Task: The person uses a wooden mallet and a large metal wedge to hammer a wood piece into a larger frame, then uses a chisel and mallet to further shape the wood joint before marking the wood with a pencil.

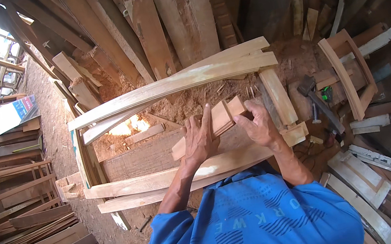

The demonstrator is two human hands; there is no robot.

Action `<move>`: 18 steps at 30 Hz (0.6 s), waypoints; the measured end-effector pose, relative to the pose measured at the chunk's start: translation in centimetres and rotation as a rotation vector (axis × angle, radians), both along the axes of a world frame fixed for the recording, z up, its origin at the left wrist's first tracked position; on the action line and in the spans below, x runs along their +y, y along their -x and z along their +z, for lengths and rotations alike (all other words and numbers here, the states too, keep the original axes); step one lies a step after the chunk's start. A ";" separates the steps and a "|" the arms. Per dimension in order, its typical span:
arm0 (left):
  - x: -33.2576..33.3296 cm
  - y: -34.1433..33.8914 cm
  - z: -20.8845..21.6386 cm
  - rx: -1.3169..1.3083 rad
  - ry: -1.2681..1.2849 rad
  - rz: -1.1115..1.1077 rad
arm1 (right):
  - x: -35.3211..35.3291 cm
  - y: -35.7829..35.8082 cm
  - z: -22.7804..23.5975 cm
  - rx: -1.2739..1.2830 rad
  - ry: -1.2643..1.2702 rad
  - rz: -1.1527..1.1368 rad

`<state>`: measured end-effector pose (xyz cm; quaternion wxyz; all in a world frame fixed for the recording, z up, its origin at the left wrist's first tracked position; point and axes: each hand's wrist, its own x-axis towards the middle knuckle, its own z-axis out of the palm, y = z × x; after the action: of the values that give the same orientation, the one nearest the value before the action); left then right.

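Several short, pale wooden boards (222, 118) are stacked slantwise between my two hands. My left hand (199, 140) is closed around the stack from its left side, index finger stretched along the top. At the upper right end, my right hand (259, 125) grips the boards between thumb and fingers. Beneath them lies a large wooden frame: a curved far rail (170, 86), a curved near rail (149, 182) and a right crosspiece (278, 95). Both forearms reach over the near side. The undersides of the boards and some fingertips are hidden.
A hammer (307, 87) and a green tape measure (326, 93) lie right of the frame. Farther right stands a smaller curved wooden frame (349, 75). Tall planks (186, 21) lean at the back; stacked timber (25, 188) fills the left. Sawdust covers the ground.
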<state>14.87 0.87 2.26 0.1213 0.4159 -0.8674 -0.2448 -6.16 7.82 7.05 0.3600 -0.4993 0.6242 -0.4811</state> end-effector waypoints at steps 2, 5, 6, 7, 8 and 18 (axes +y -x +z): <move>0.2 -0.4 0.2 -0.013 0.043 0.020 | 0.2 -0.3 -0.4 0.002 0.015 0.059; -0.1 -1.1 0.1 -0.029 -0.015 -0.020 | 0.6 -0.8 -0.3 -0.020 0.056 0.033; -0.6 -1.3 0.1 -0.007 -0.013 -0.046 | 0.7 -0.8 -0.3 -0.018 0.059 0.031; -0.9 -1.6 0.0 0.015 -0.011 -0.072 | 0.9 -0.8 -0.2 -0.048 -0.001 0.037; -1.2 -1.8 -0.1 0.017 -0.008 -0.076 | 1.1 -0.8 -0.1 -0.079 -0.061 0.044; -5.2 -2.8 3.0 0.073 -0.402 -0.242 | 1.6 -1.8 0.1 -0.464 -0.084 -0.107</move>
<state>17.71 -4.30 5.26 0.0372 0.3154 -0.8399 -0.4402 -4.37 9.43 7.13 0.4882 -0.3262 0.5697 -0.5750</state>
